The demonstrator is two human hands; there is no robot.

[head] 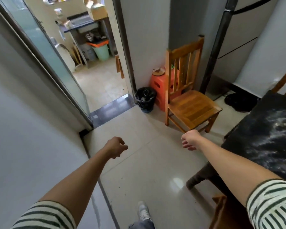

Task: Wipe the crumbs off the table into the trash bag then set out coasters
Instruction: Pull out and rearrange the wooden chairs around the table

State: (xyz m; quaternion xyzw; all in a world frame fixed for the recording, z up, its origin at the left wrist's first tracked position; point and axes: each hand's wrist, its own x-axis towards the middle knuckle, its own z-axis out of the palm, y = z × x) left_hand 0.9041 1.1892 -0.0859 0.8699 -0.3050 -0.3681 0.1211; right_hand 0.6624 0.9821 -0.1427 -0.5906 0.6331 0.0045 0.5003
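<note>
While left hand (116, 147) and right hand (189, 140) are held loose, empty | trash bag (145, 98) judged limp, light | best gripped at rim

Both arms stretch forward and down, the forearms bare. The left hand (116, 147) hangs well left of the wooden chair (188, 103), fingers loosely curled, holding nothing. The right hand (189, 140) hangs just in front of the chair, fingers likewise curled and empty.
</note>
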